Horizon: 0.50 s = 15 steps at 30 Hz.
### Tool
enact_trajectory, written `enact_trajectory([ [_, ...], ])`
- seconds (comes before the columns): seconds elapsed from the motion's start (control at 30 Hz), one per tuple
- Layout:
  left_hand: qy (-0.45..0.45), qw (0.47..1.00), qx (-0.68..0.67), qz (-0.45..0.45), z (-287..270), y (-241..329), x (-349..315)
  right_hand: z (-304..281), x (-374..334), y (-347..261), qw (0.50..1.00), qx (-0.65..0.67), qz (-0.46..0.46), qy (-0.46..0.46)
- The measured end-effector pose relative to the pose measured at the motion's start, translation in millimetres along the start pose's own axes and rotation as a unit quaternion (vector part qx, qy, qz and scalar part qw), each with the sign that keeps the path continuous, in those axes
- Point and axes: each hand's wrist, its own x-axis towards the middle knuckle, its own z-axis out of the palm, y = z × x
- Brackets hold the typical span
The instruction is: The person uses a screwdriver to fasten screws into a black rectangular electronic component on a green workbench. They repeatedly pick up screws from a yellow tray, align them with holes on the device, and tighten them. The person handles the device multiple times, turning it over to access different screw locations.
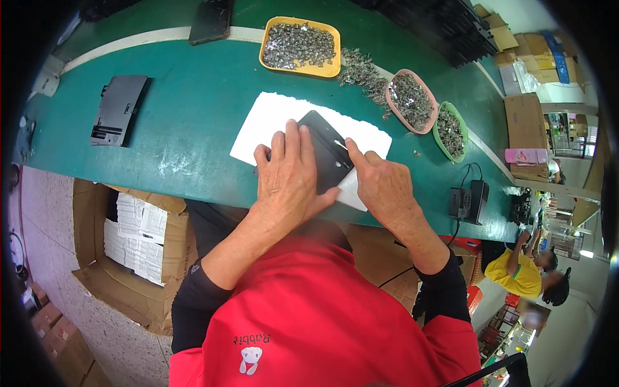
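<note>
A black plastic panel [334, 166] lies at a slant on a white foam sheet [255, 132] at the table's near edge. My left hand [288, 169] rests flat on the panel's left part, fingers stretched out and thumb spread. At the panel's right edge, my right hand [385, 187] has its index fingertip beside a small shiny piece [340, 144]. Its other fingers are curled under, and their tips and anything between them are hidden.
Small metal parts fill a yellow tray [265, 59], a pink tray [428, 131] and a green tray [461, 158]; a loose pile [362, 74] lies between. Another black panel [118, 111] is at left. Black adapters [469, 202] sit right, an open carton [164, 284] below left. A person in yellow [509, 271] is at right.
</note>
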Motion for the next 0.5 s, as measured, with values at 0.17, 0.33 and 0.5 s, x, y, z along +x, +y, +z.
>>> enact_trajectory([
  [0.17,-0.007,1.000,-0.001,-0.002,0.3,1.6,1.2,-2.3,1.9,-1.8,1.000,-0.014,-0.008,-0.013],
  [0.33,-0.005,1.000,-0.009,-0.001,2.6,0.8,2.7,-6.2,4.8,-6.2,0.998,-0.040,-0.005,-0.040],
  [0.5,0.008,1.000,-0.025,0.011,5.4,-0.6,2.7,-12.3,11.3,-12.9,0.994,-0.054,0.020,-0.096],
])
